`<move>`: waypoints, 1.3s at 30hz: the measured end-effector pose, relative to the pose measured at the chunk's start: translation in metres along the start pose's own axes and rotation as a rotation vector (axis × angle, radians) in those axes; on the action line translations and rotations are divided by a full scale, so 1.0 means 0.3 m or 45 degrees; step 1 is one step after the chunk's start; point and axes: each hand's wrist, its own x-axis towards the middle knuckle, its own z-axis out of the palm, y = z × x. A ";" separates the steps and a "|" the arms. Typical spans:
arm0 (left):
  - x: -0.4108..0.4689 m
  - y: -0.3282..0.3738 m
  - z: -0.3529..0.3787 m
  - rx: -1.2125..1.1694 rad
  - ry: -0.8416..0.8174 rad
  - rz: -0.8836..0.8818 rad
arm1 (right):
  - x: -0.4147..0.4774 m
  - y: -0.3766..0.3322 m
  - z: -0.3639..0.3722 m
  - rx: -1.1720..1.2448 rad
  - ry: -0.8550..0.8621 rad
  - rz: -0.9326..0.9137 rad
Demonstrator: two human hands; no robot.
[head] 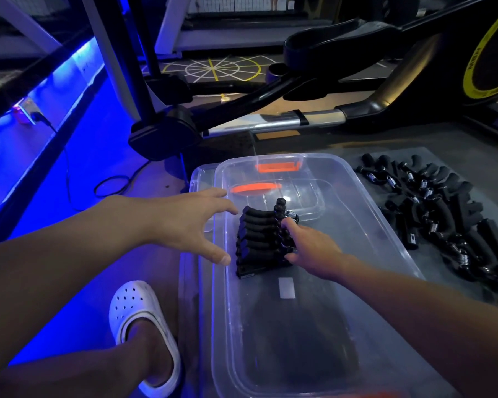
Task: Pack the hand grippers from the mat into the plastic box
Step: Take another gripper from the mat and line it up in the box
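While reaching into the plastic box, grasps a packed row of hand grippers with the right grip, fingers curled over the spring ends and thumb set against the near end; holds the left grip released, fingers spread, above the box's left rim, just beside the row's handle ends but apart from them; stands the row on the bottom of the box, in its far half, with the black foam handles pointing left; shows a loose pile of hand grippers on the grey mat right of the box, well apart from both grips; sets the box on the floor over a clear lid; plants a foot in a white clog left of the box; faces a black exercise machine beyond, with blue light along the left.
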 end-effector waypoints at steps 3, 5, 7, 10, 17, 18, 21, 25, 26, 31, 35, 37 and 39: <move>0.005 0.015 -0.012 0.047 0.003 0.011 | -0.012 -0.011 -0.016 -0.016 -0.002 0.022; 0.013 0.035 -0.024 0.071 0.020 0.025 | -0.021 -0.018 -0.036 0.002 0.007 0.047; 0.024 0.059 -0.037 0.088 0.059 0.038 | -0.031 -0.023 -0.069 0.051 0.043 0.051; 0.052 0.099 -0.060 0.082 0.173 0.071 | -0.057 -0.028 -0.148 0.158 0.137 0.045; 0.135 0.270 -0.082 0.101 0.405 0.174 | -0.181 0.020 -0.390 0.437 0.516 -0.016; 0.151 0.295 -0.075 0.097 0.419 0.188 | -0.202 0.044 -0.416 0.464 0.570 -0.005; 0.194 0.372 -0.044 0.061 0.397 0.222 | -0.262 0.141 -0.465 0.485 0.690 0.100; 0.246 0.460 -0.008 0.042 0.384 0.291 | -0.328 0.341 -0.443 0.428 0.584 0.424; 0.261 0.478 -0.001 0.041 0.376 0.301 | -0.341 0.398 -0.427 0.411 0.563 0.509; 0.350 0.547 0.035 0.085 0.363 0.323 | -0.361 0.594 -0.307 0.589 0.691 0.917; 0.408 0.560 0.065 0.160 0.298 0.306 | -0.299 0.637 -0.139 0.721 0.669 0.995; 0.433 0.550 0.077 0.183 0.299 0.313 | -0.256 0.654 -0.070 0.645 0.655 1.014; 0.451 0.539 0.090 0.181 0.326 0.322 | -0.214 0.668 -0.031 0.530 0.654 1.088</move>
